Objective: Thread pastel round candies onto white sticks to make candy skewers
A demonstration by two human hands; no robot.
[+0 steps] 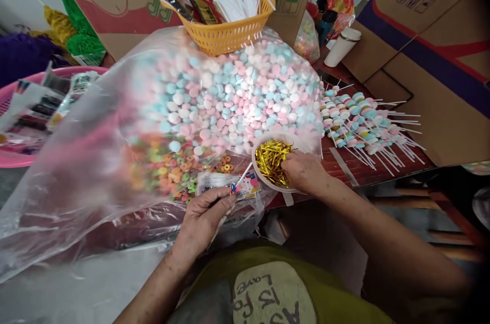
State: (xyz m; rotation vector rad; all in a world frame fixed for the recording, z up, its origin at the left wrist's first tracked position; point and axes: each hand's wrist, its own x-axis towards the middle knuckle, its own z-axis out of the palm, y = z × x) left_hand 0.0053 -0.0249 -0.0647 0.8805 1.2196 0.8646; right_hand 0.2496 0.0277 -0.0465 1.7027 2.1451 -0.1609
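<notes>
Far left: pink basket [15, 159], packets inside. Next, clear bag [69, 212] spread across the table, marshmallows [229, 104] showing through, candy rings [176, 171] near its front edge. Left hand [206, 214] nearly closed, thumb and forefinger pinching a white stick [244, 175] near its lower end, likely to leave the upper length free. Bowl [257, 174] of gold strips [273, 157] just beside, presumably for easy reach. Right hand [306, 173] curled, fingertips among the strips; cannot tell whether any are gripped. Far right: loaded skewers [363, 125], piled apart, perhaps to spare working room.
</notes>
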